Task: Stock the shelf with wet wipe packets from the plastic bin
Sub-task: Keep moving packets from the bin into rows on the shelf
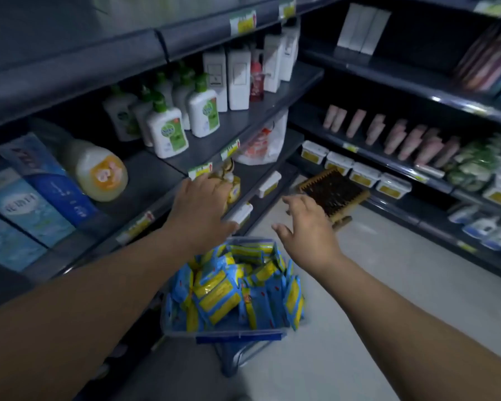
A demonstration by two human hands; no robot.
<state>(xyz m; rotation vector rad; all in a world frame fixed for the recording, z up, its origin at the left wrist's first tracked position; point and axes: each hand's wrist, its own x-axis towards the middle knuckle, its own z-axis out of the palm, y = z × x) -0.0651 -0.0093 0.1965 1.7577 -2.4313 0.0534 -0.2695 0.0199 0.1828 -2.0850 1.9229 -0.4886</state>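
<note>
A clear plastic bin (237, 334) with a blue handle stands low in the aisle, heaped with several blue and yellow wet wipe packets (229, 290). My left hand (203, 206) reaches over the edge of a dark shelf (162, 198) on the left, fingers stretched toward a yellow packet (234, 189) on a lower shelf; whether it touches the packet is hidden. Above the bin's far end, my right hand (307, 227) hovers with fingers spread and holds nothing.
The left shelving holds white and green soap bottles (168, 128), white refill packs (237, 79), a large pale bottle (99, 169) and blue boxes (35, 204). A brush (334, 193) lies by the right shelving, which carries white tubs (365, 173) and pink tubes. Pale floor lies between.
</note>
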